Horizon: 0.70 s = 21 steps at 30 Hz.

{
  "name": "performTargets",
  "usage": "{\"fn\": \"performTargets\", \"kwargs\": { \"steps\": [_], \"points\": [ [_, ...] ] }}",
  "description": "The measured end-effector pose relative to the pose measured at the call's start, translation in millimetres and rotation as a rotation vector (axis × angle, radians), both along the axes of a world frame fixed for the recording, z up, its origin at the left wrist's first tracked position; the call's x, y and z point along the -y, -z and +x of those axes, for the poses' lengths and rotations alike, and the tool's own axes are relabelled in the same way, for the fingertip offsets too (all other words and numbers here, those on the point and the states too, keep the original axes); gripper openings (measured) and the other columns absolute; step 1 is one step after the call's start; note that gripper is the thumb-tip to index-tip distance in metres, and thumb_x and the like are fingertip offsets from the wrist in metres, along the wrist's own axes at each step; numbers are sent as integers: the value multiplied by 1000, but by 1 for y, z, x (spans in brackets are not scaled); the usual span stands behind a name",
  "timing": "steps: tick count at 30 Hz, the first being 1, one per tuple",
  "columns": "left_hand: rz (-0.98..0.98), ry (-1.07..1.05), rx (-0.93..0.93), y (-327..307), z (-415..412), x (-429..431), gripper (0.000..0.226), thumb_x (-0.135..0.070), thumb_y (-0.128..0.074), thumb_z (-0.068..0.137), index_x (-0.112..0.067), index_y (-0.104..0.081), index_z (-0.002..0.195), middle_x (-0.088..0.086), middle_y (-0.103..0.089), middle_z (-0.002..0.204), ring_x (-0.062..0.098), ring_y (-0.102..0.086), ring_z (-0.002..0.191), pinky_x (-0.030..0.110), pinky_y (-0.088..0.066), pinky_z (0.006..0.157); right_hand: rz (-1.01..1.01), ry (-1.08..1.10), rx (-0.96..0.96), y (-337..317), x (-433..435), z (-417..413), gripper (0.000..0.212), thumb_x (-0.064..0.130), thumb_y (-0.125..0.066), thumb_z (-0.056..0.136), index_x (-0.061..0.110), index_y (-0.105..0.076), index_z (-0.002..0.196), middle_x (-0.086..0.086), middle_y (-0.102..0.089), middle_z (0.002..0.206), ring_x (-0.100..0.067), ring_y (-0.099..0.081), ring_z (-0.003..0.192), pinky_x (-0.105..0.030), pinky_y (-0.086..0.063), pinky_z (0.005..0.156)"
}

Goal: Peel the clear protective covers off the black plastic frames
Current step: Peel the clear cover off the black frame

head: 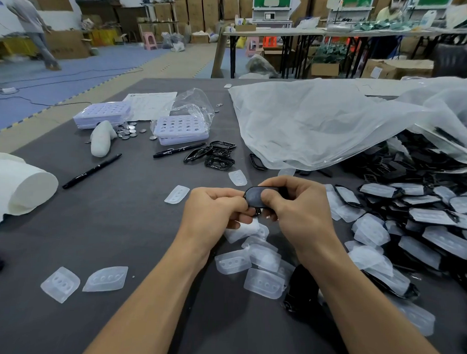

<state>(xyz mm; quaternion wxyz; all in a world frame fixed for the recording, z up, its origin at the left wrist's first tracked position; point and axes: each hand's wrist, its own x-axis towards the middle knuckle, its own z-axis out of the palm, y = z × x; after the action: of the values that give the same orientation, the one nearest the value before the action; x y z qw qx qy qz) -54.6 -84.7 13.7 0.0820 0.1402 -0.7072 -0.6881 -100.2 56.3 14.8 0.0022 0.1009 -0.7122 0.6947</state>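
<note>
Both hands hold one black plastic frame above the middle of the grey table. My left hand pinches its left edge; my right hand grips its right side with the thumb on top. Whether a clear cover is still on it I cannot tell. Peeled clear covers lie in a loose heap under my hands, with others scattered at the left. A pile of covered frames spreads over the right. Bare black frames lie further back.
A big clear plastic bag drapes over the back right. Two black markers, purple trays, coin cells and a white paper roll lie on the left. A person walks far off.
</note>
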Motion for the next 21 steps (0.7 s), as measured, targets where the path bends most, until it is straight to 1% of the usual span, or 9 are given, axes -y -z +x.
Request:
{"fn": "performTargets", "kwargs": {
  "steps": [4,8,9,12,14,15,18,19,21],
  "points": [
    [-126,-78,-65,1,0,-3,14,-26,-70,67,-23,-83,72,8,-75,64,13,-65,58,27,-49,58,67,2,-49,2,0,0,25,1,-73,84,24,-78,74,1,-75,68,-7,-65,54,-17,-50,53],
    [-232,-129,-82,3,1,-3,11,-25,-71,68,-28,-81,67,3,-73,60,13,-66,55,28,-51,56,127,6,-74,3,0,1,21,8,-74,83,28,-79,79,1,-76,72,-18,-70,65,-32,-58,61],
    [-254,-141,-84,3,1,-3,11,-23,-71,69,-28,-81,66,2,-73,59,14,-67,54,27,-50,55,117,3,-66,4,1,1,22,6,-74,83,27,-79,78,0,-76,72,-19,-71,65,-31,-58,60],
    [-288,-164,-80,4,-1,-4,15,-18,-74,72,-30,-80,65,0,-73,58,15,-70,54,24,-49,52,62,-6,-18,4,2,0,31,-1,-72,84,27,-78,74,-1,-75,69,-10,-66,57,-20,-52,55],
    [-294,-142,-75,5,-2,-4,15,-18,-73,74,-29,-81,67,0,-74,60,12,-68,55,24,-50,54,57,-4,-7,4,3,-1,33,-4,-70,84,26,-78,73,0,-74,68,-8,-65,57,-20,-52,55],
    [-310,-130,-79,6,-1,-5,15,-21,-71,74,-31,-81,70,-3,-74,62,9,-68,57,24,-52,54,64,-3,-8,5,3,-1,33,-4,-70,85,26,-78,74,0,-75,69,-10,-66,59,-23,-54,57],
    [-372,-133,-133,5,3,-8,18,-28,-70,78,-41,-81,79,-13,-76,67,2,-72,65,19,-55,57,88,-24,-24,5,3,0,30,-3,-70,85,24,-78,76,-3,-77,72,-28,-74,70,-39,-62,68],
    [-372,-140,-150,5,3,-9,16,-27,-72,80,-40,-81,78,-14,-75,66,1,-72,65,17,-54,56,99,-35,-36,5,3,0,30,-3,-69,86,24,-78,76,-4,-77,72,-31,-74,72,-41,-62,69],
    [-362,-160,-160,5,1,-7,16,-25,-77,84,-34,-82,73,-11,-74,61,-1,-67,56,15,-48,51,125,-54,-53,6,3,0,30,-3,-67,87,23,-78,76,-3,-76,71,-28,-73,69,-37,-62,65]
  ]
}}
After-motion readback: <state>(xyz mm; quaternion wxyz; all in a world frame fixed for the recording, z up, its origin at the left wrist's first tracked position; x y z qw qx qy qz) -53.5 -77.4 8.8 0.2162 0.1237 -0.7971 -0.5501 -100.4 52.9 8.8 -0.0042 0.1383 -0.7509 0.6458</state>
